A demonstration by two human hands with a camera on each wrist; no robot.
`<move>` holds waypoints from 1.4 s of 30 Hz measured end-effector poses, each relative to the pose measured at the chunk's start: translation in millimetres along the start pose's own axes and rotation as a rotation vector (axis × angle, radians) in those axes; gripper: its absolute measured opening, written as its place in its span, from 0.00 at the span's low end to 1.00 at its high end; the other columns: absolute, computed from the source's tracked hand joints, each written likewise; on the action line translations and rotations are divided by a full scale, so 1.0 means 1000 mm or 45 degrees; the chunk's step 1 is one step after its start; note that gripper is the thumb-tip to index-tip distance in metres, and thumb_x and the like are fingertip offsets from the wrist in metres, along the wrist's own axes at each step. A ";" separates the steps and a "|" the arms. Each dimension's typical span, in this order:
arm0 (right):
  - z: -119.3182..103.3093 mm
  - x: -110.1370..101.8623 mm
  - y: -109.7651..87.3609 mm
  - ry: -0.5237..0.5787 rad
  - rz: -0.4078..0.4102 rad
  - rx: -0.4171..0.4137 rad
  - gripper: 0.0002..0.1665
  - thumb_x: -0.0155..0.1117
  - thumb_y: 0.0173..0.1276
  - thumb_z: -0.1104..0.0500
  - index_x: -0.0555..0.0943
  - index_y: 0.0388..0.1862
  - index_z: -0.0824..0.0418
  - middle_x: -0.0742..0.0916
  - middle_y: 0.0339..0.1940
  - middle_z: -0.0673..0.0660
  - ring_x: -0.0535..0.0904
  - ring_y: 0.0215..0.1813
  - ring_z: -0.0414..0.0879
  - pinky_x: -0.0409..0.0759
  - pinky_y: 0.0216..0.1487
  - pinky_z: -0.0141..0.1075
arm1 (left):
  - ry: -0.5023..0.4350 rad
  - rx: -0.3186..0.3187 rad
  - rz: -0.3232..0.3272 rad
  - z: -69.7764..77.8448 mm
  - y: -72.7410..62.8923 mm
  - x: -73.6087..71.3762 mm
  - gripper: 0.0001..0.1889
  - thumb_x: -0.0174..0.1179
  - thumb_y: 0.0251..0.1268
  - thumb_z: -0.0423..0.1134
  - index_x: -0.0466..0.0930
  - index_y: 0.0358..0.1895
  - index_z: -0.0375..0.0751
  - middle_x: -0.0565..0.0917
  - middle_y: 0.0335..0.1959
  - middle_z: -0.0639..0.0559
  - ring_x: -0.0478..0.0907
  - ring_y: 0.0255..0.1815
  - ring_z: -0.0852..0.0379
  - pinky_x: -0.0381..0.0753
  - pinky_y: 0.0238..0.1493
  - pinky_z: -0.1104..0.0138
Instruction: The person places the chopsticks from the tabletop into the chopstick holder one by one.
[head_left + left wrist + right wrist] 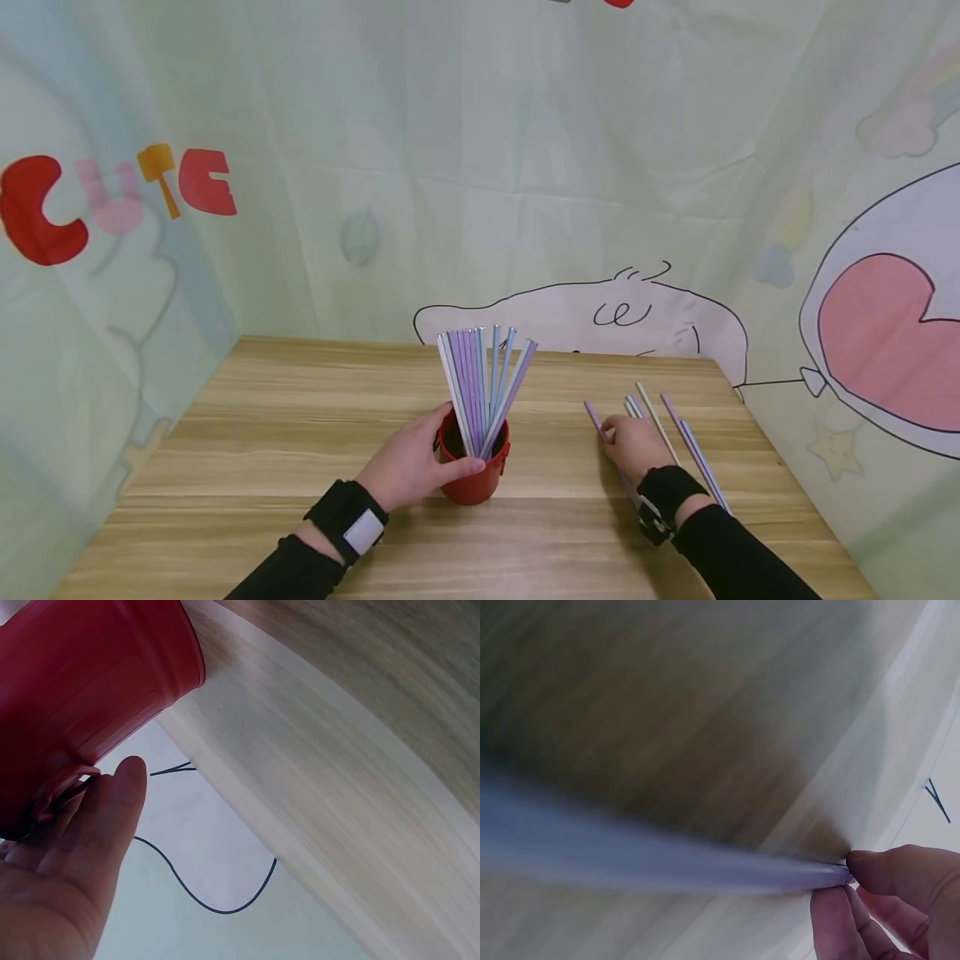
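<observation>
My left hand (408,462) holds a small red bucket (471,490), its thumb across the front of the rim and its fingers at the left side. In the left wrist view those fingers (112,806) lie by the handle lug of the bucket (97,682). White, purple and blue straws (472,375) stand fanned out inside it. To the right, my right hand (636,446) pinches a purple straw (592,412) low over the table. The right wrist view shows thumb and fingertips gripping the end of that straw (765,871), whose near part is blurred.
More loose straws lie beside and beyond the right hand, among them a whitish one (658,423) and a blue one (705,462). The wooden table (315,417) ends at a printed cloth backdrop (480,208) behind and on both sides.
</observation>
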State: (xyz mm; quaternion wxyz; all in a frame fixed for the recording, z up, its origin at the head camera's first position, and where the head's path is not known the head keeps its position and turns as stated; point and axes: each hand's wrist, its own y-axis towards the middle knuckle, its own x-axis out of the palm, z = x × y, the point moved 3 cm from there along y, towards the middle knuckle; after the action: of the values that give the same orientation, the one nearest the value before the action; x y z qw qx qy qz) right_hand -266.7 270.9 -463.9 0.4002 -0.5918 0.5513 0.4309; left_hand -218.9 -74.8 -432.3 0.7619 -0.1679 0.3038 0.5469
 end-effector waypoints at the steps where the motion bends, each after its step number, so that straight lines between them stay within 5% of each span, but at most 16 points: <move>1: 0.000 0.001 0.001 0.007 -0.001 -0.002 0.12 0.71 0.65 0.63 0.84 0.48 0.65 0.88 0.32 0.54 0.80 0.33 0.45 0.82 0.35 0.40 | -0.001 -0.001 0.000 0.000 0.000 0.000 0.51 0.70 0.52 0.69 0.59 0.79 0.61 0.75 0.72 0.53 0.78 0.67 0.46 0.80 0.64 0.44; 11: -0.010 -0.018 0.002 0.283 -0.025 0.042 0.21 0.66 0.66 0.65 0.81 0.57 0.71 0.86 0.36 0.59 0.79 0.34 0.47 0.79 0.34 0.38 | -0.004 -0.010 -0.003 -0.001 0.000 0.001 0.51 0.70 0.52 0.69 0.58 0.79 0.62 0.74 0.73 0.53 0.77 0.68 0.45 0.79 0.65 0.43; 17: -0.012 -0.033 0.007 0.502 0.047 0.048 0.21 0.63 0.67 0.65 0.79 0.57 0.71 0.85 0.36 0.61 0.81 0.31 0.44 0.83 0.31 0.35 | -0.003 -0.028 0.001 -0.001 -0.001 0.000 0.51 0.71 0.52 0.69 0.59 0.79 0.62 0.75 0.73 0.53 0.78 0.67 0.45 0.79 0.64 0.42; 26: -0.032 -0.066 0.002 0.714 0.119 0.088 0.22 0.60 0.73 0.63 0.73 0.63 0.68 0.81 0.44 0.62 0.84 0.40 0.45 0.88 0.40 0.35 | -0.004 -0.018 -0.001 -0.001 0.000 0.000 0.51 0.71 0.52 0.69 0.59 0.79 0.62 0.75 0.72 0.53 0.78 0.67 0.45 0.79 0.64 0.43; 42: -0.077 -0.119 -0.004 1.072 0.378 -0.062 0.23 0.60 0.75 0.61 0.69 0.65 0.65 0.80 0.47 0.59 0.83 0.41 0.42 0.89 0.47 0.34 | -0.007 -0.024 0.000 0.001 -0.001 0.000 0.51 0.71 0.52 0.68 0.61 0.78 0.57 0.75 0.72 0.52 0.78 0.67 0.46 0.78 0.65 0.43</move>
State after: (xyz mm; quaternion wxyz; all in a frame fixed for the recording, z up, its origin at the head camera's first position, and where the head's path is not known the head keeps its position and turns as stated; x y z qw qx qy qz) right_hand -259.6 234.9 -326.5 0.0607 -0.6394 0.7348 0.2181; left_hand -217.4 -74.4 -431.7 0.7612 -0.1734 0.2964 0.5502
